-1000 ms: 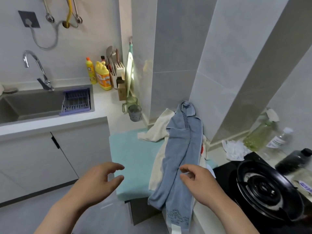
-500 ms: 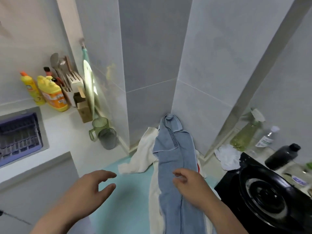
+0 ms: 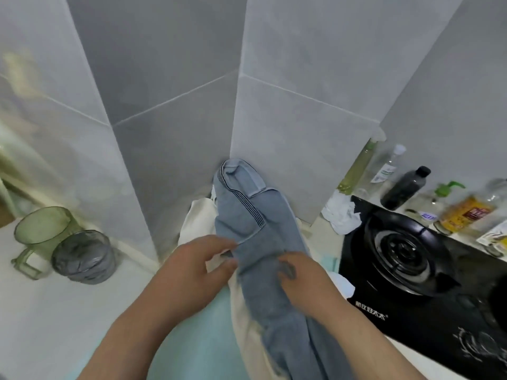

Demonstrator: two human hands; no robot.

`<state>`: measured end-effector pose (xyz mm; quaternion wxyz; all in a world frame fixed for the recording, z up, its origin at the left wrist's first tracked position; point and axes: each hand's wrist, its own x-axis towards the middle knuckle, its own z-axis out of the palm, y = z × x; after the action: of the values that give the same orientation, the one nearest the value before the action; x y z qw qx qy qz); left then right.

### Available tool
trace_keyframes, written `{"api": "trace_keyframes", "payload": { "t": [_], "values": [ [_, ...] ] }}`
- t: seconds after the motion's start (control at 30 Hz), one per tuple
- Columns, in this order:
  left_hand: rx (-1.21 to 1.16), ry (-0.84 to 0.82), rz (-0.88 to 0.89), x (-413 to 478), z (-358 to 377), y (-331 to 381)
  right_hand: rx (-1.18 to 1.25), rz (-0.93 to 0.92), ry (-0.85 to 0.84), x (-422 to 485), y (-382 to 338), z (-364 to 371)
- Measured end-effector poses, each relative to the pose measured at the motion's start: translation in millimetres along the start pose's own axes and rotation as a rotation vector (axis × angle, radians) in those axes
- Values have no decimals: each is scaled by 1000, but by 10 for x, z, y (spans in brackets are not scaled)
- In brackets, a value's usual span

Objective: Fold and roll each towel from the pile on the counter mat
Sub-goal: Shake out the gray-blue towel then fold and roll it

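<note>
A second ago the left hand (image 3: 192, 270) hung open over the pale teal counter mat (image 3: 197, 341) and the right hand (image 3: 304, 283) hovered short of the cloth; now both have closed in on the blue-grey terry towel (image 3: 260, 234) with dark stripes. The towel lies as a long strip on top of the pile, running from the tiled corner at twelve o'clock back toward the person at six, over a cream cloth towel (image 3: 196, 223) whose edge shows at its ten o'clock side. The left thumb and forefinger pinch the strip's left edge, the other fingers loosely curled. The right hand's bent fingers dig into the cloth just beside it at three o'clock, apparently bunching a fold. That looks like the pick-up for the first towel: no folding or rolling shows yet. A black gas stove (image 3: 406, 259) sits at three o'clock, and a translucent green plastic cup (image 3: 41, 229) and a grey plastic cup (image 3: 82, 259) at nine.
</note>
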<state>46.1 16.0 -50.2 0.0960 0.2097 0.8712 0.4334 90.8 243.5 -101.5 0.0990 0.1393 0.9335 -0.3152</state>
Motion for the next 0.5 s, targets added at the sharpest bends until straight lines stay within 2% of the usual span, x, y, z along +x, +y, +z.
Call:
{"api": "trace_keyframes", "payload": {
  "t": [0.23,0.5],
  "values": [
    [212,-138,243,1071,539,131,-88,59,164,188,479,-17],
    [479,26,277,1908,843,-273,-165,86,254,366,989,175]
  ]
}}
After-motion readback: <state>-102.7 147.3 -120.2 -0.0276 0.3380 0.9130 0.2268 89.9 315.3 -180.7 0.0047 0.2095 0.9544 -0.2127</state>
